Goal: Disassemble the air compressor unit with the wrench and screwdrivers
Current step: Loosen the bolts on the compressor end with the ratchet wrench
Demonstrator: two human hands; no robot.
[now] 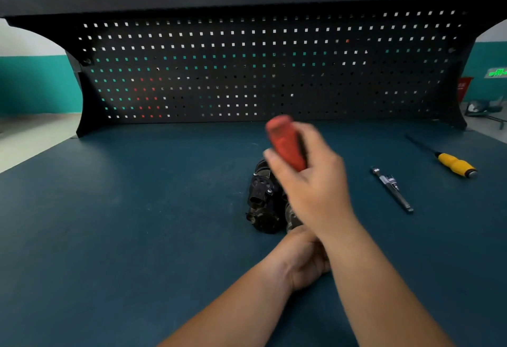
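Air compressor unit (262, 201), a dark, blocky metal body, lies on the blue-green bench mat (137, 209) at the middle of the view, straight ahead of the person. Its long axis runs from near to far, with the near end pointing back at the person.

The left hand (301, 261) is at that near end with its fingers curled and appears to grip the unit, though the right forearm crosses over it and hides part of the contact. The right hand (312, 184) is just above the unit, wrapped around the red screwdriver (285, 142), whose handle tilts up and away. The handle is blurred and the shaft and tip are hidden behind the hand.

Well apart to the right lies a metal wrench (392, 189), and farther right a yellow screwdriver (454, 165). Both hands are nearer the unit than either spare tool.
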